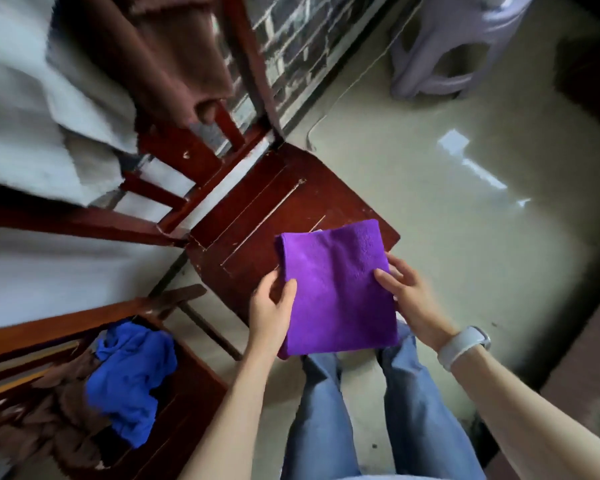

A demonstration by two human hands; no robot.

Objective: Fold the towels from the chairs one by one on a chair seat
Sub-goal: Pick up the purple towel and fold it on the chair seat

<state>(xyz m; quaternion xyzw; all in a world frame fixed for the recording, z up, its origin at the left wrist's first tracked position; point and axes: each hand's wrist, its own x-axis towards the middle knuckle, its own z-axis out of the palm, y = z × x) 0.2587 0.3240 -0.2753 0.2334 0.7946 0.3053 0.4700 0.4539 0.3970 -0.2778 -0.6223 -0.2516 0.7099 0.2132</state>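
Note:
A folded purple towel (pixel 336 289) hangs between both hands over the near corner of a dark red wooden chair seat (pixel 257 216). My left hand (pixel 269 308) grips its left edge with the thumb on top. My right hand (pixel 409 292) holds its right edge, a white watch on that wrist. A crumpled blue towel (pixel 132 379) and a brown towel (pixel 59 420) lie on a second chair seat (pixel 184 407) at the lower left. Another brown towel (pixel 167 53) is draped over the first chair's backrest, beside a white towel (pixel 32 109).
A pale plastic stool (pixel 444 50) stands on the shiny floor at the upper right. A brick-patterned wall (pixel 291 39) runs behind the chair. My legs in blue jeans (pixel 378 410) are below the purple towel. A dark edge borders the floor at the right.

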